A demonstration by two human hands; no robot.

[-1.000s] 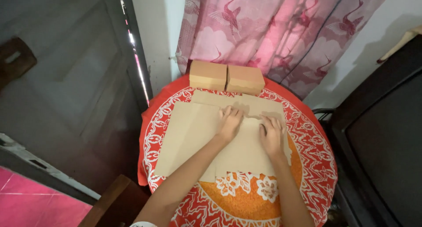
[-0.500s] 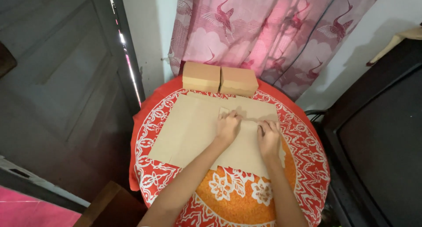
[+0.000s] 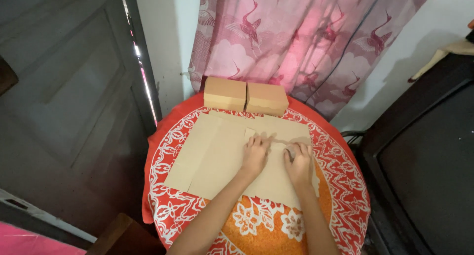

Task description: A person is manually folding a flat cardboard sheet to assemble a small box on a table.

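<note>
Two closed boxes (image 3: 246, 94) block the table's (image 3: 340, 186) far edge.

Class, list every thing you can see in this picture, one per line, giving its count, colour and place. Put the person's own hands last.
Flat cardboard sheet: one, tan, unfolded on the table, under both hands.
Closed cardboard boxes: two, tan, side by side at the table's far edge.
Tablecloth: one, red and orange with white pattern, covering the round table.
Curtain: one, pink with bird print, behind the boxes.
Door: one, dark grey, left.
Dark screen: one, black, right.
Left hand: flat on the cardboard.
Right hand: pressing the cardboard, right of the left hand.
</note>
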